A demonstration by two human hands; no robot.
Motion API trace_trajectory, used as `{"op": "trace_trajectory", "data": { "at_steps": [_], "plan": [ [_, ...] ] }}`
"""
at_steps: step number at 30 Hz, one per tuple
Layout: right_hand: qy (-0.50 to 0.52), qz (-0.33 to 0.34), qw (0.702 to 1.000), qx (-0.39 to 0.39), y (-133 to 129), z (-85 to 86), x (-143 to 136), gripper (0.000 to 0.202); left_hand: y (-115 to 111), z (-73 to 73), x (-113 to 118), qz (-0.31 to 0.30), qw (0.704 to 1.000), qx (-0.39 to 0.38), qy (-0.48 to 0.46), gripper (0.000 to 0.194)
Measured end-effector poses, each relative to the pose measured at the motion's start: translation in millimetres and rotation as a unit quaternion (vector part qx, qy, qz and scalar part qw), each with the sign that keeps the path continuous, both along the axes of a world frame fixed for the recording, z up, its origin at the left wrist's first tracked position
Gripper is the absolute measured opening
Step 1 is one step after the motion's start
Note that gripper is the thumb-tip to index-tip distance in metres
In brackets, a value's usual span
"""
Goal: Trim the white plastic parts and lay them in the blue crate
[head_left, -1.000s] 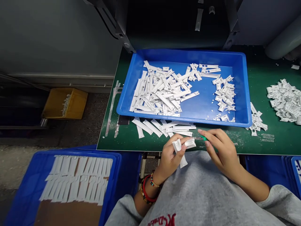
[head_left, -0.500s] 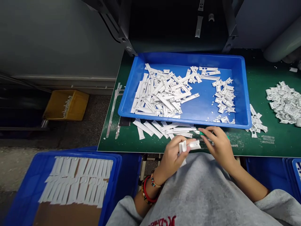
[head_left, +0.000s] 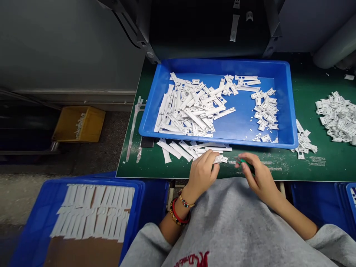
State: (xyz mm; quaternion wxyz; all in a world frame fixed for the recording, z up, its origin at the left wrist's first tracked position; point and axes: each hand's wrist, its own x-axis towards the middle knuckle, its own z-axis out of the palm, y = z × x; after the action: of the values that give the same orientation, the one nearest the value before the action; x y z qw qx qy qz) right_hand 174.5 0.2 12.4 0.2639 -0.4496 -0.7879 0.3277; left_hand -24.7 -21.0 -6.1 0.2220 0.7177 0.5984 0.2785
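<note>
keep your left hand [head_left: 202,168] pinched firm on the white plastic strip [head_left: 220,159] at the mat's [head_left: 155,165] edge, and steady the green tool [head_left: 242,162] your right hand [head_left: 257,174] grips before working it.

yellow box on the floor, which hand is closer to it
Left. The left hand is at the table's near edge, on the side toward the yellow box. The right hand is farther off, beyond the left hand.
</note>
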Motion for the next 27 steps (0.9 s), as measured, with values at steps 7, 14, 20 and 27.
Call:
{"op": "trace_trajectory", "data": {
  "at_steps": [7,14,20,27],
  "plan": [
    [0.028,0.05,0.997,0.059,-7.2,11.0,-8.9,0.024,-5.4,9.6,9.5,-0.026,0.999,0.013,-0.037,0.016],
    [0.042,0.093,0.994,0.042,-3.5,12.7,-7.5,0.024,-6.1,12.6,11.2,-0.025,0.999,0.0,-0.036,0.016],
    [0.078,0.115,0.99,0.024,-0.6,12.4,-5.5,0.026,-8.0,9.2,13.5,-0.02,0.999,0.01,-0.048,0.017],
    [0.015,0.043,0.995,0.089,-6.7,9.0,-6.2,0.027,-11.8,5.2,20.9,0.0,0.993,0.041,-0.111,0.015]
  ]
}}
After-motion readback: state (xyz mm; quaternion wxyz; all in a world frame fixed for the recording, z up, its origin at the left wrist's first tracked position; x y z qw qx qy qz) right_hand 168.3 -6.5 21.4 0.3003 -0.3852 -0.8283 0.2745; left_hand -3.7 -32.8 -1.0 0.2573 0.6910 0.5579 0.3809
